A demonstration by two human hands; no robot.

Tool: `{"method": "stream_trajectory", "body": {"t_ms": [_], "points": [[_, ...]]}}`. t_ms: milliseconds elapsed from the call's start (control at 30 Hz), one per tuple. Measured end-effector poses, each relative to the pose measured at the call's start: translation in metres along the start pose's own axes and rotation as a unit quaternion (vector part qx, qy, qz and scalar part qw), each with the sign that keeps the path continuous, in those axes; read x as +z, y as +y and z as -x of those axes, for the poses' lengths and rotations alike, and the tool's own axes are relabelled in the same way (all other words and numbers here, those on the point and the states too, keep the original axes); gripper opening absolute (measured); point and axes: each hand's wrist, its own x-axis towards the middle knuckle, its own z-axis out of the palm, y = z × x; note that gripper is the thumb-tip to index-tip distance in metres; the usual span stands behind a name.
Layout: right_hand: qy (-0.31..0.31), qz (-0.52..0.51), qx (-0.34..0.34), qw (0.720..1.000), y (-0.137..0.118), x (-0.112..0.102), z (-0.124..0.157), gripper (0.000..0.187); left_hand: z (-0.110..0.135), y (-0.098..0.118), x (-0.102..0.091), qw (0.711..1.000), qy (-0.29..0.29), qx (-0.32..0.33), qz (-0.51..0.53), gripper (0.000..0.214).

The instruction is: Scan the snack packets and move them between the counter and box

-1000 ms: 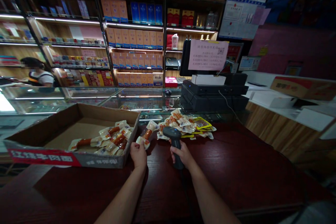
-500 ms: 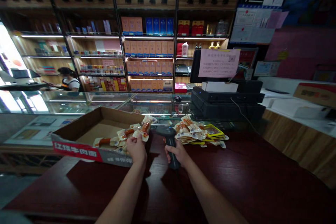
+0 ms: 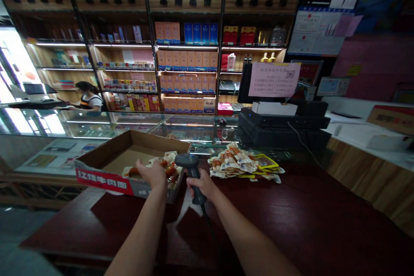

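Note:
My right hand is wrapped round the handle of a dark barcode scanner, held upright over the dark red counter. My left hand reaches into the shallow cardboard box, palm down over several sausage snack packets lying inside. Its fingers look spread, and I cannot see whether any packet is in them. A heap of similar snack packets lies on the counter to the right of the scanner.
A black cash register with a pink notice stands behind the heap. Glass display counters run behind the box. Shelves of boxed goods fill the back wall. A person sits far left.
My left hand carried a sausage packet from the counter into the box and now lies over the packets there. The scanner moved left with my right hand. The view shifted left.

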Motion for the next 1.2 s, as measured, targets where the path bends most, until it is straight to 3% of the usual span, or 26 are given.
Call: {"method": "stream_trajectory", "body": {"t_ms": [100,167,233,367,467,567,800,933,1100,1200], "points": [[0.017,0.007,-0.005,1.0,0.004,-0.007,0.005,0.039,0.013,0.018,0.001,0.999,0.004,0.034,0.026,0.05],[0.04,0.011,-0.009,0.999,0.008,-0.015,0.009,0.037,0.029,0.026,0.005,0.995,-0.054,0.039,0.074,0.042],[0.074,0.015,-0.02,0.997,0.01,-0.026,0.016,0.034,0.048,0.027,0.01,0.982,-0.15,0.015,0.115,0.032],[0.153,0.024,-0.067,0.986,0.011,-0.054,0.038,0.028,0.093,0.008,0.022,0.909,-0.374,-0.133,0.127,0.029],[0.201,0.033,-0.087,0.975,0.012,-0.075,0.056,0.025,0.126,-0.013,0.031,0.842,-0.459,-0.264,0.104,0.03],[0.228,0.033,-0.103,0.968,0.016,-0.092,0.069,0.024,0.154,-0.027,0.041,0.815,-0.471,-0.329,0.074,0.027],[0.228,0.006,-0.105,0.968,0.026,-0.104,0.076,0.036,0.185,-0.036,0.074,0.832,-0.422,-0.359,0.031,0.023],[0.212,0.011,-0.092,0.973,0.024,-0.105,0.076,0.035,0.182,-0.041,0.078,0.872,-0.389,-0.296,-0.016,0.017],[0.176,0.001,-0.067,0.982,0.022,-0.105,0.078,0.04,0.157,-0.045,0.059,0.926,-0.363,-0.06,-0.081,0.02],[0.142,0.003,-0.046,0.989,0.023,-0.104,0.077,0.042,0.138,-0.049,0.045,0.937,-0.345,0.02,-0.052,0.022]]}}
